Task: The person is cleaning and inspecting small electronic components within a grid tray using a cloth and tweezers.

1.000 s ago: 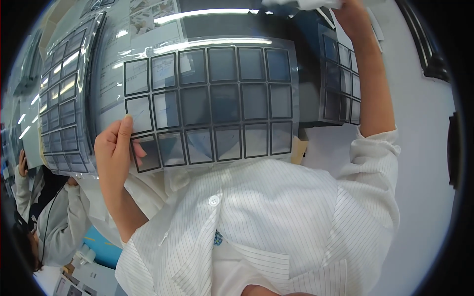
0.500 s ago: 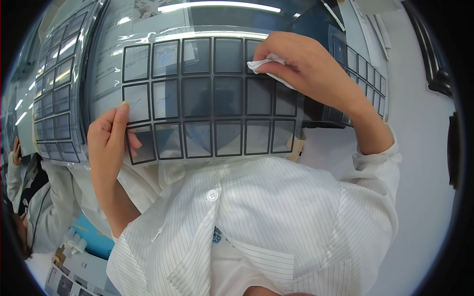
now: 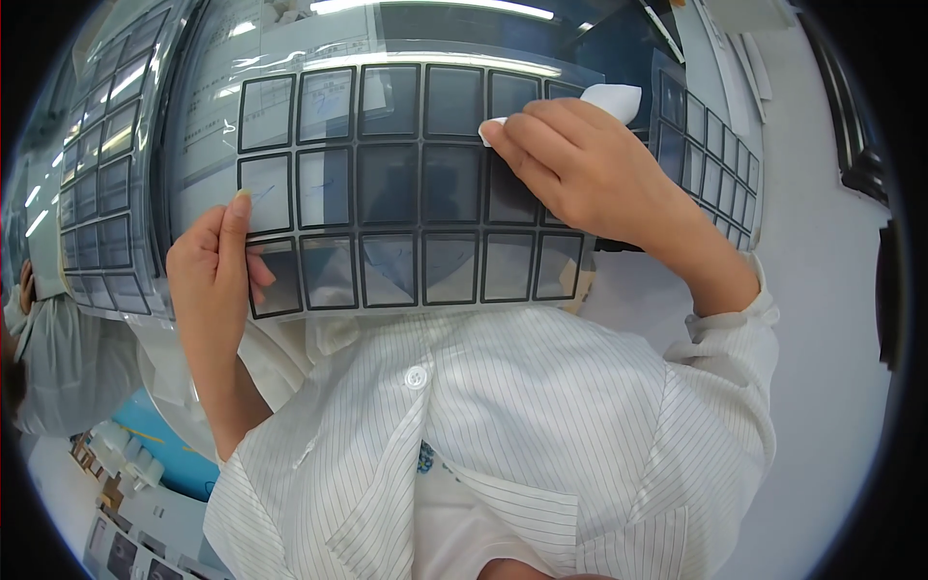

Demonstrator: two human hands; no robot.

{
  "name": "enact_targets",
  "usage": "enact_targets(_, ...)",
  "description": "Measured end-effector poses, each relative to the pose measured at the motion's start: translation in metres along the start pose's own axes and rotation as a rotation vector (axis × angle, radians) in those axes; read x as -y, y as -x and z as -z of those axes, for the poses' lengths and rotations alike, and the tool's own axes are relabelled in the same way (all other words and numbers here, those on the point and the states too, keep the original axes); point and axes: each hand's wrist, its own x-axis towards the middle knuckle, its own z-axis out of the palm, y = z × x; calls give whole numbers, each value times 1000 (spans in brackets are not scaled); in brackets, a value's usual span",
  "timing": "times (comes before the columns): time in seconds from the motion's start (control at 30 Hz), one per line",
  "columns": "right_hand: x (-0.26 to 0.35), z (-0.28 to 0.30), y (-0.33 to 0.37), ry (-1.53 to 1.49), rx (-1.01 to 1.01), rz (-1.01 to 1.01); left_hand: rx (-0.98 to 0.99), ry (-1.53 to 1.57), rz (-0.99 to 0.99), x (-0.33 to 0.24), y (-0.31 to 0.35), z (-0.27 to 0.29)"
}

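- By the left hand [image 3: 215,253], the near-left edge of a clear sheet is pinched, with the thumb laid on top and fingertips seen beneath; by the right hand [image 3: 592,166], a folded white cloth [image 3: 615,100] is gripped.
- The clear sheet [image 3: 420,184], divided into three rows of six dark-framed windows, is placed in front of the torso, its near edge close to the shirt [image 3: 483,387]. Whether it is borne by the bench cannot be told.
- At the far left, a similar framed panel [image 3: 101,198] is laid well apart from the right hand.
- Beyond the right forearm, a smaller-looking framed panel [image 3: 713,145] is seen.
- Pale printed paper [image 3: 211,106] is seen past the sheet's left edge and through its left windows.
- One tip of the cloth is brought to the upper windows, near the fourth and fifth columns. The step in hand is judged to be wiping; for the next stroke, a steady left pinch and light, even pressure are called for, since the sheet looks thin.
- Printed lines on the paper are too small to be read. Blue pen strokes [image 3: 326,188] are visible through the left windows, but no brand or label can be made out.
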Motion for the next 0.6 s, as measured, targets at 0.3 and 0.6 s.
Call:
enact_targets(0.3,-24,50,5,-403,0,-624,-15,-69,9,-3,2,2)
enact_targets(0.6,-44,34,12,-749,57,-747,4,-26,15,-4,1,3)
